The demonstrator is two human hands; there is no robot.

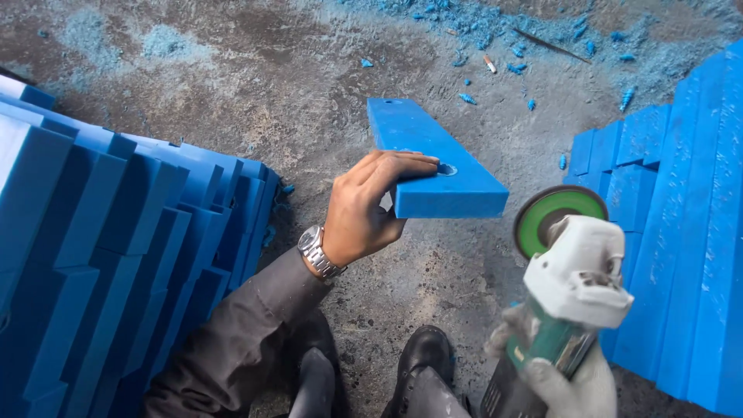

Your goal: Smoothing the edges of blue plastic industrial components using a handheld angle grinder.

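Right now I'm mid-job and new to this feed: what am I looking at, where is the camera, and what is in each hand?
This is one view from a camera worn on a person's head, looking down at their own hands and boots. The left hand, bare with a wristwatch, has its grip on a blue plastic slab with holes, held above the concrete floor. The right hand, gloved, holds an angle grinder with a green disc. Stacks of similar blue slabs stand on both sides, and blue shavings litter the floor.

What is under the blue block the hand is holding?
Under the blue block held by the left hand lies grey concrete floor. The patch directly beneath is hidden.
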